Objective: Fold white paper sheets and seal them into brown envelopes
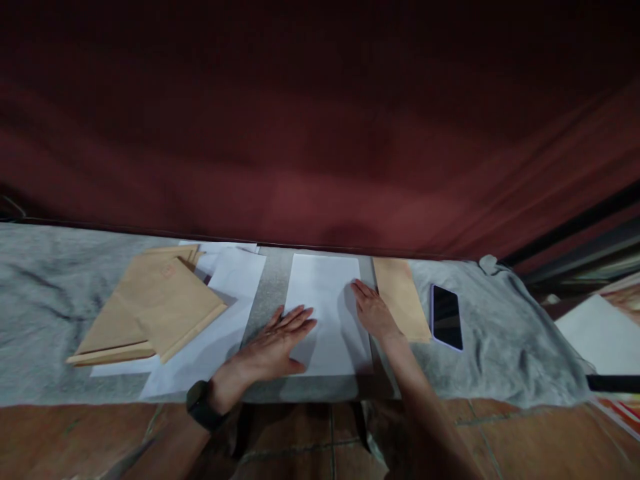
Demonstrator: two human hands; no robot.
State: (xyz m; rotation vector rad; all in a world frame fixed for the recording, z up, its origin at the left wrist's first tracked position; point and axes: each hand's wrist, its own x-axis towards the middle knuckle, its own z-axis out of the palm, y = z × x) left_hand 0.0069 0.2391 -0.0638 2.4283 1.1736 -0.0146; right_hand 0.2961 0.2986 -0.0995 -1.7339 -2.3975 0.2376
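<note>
left grip (280,343) splays palm-down on white paper (327,307); right grip (373,311) angles leftward.

The sheet (325,287) is smooth paper, the envelopes (180,307) matt paper, the cloth (515,327) plush, the phone screen (447,317) glossy.

This looks like an improvised paperwork corner, perhaps in a home, though the exact kind of room cannot be told. A long, narrow tabletop draped in rumpled, soft grey cloth (520,347) seems more household than office. A dark red, cloth-like hanging (300,147) closes off the far side — its folds show at right — and brownish-orange floor tiles (530,440) show below. Flat tan paper envelopes (165,303) and plain white rectangular paper sheets (327,300) give the desk-like look.
</note>
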